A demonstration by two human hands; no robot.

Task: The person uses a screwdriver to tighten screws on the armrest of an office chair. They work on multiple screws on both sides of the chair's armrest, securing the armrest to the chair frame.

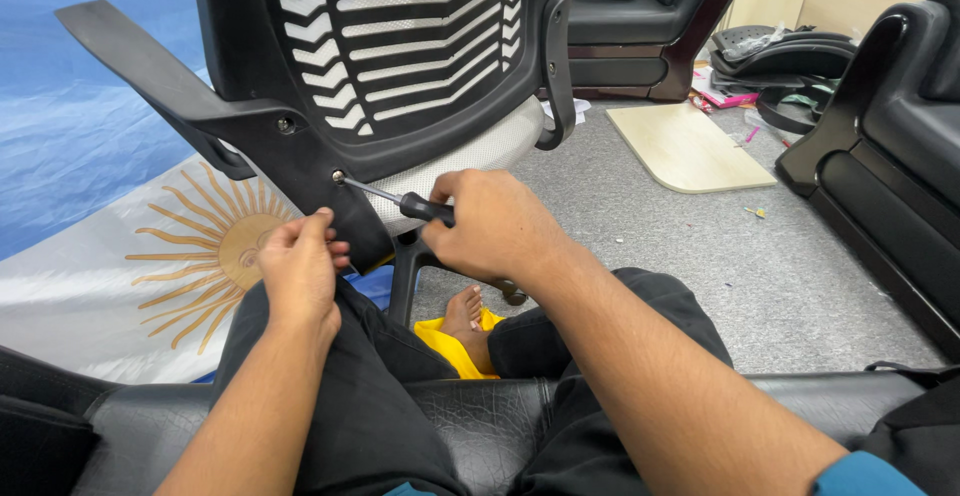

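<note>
— What is the right hand (492, 224) gripping?
— It is closing tight around a black-handled screwdriver (400, 200), whose tip is sitting in a screw (338, 176) on the office chair (400, 56) back.
— And the left hand (298, 268)?
— It is curling its fingers round the chair's lower black edge, just below that screw.
</note>
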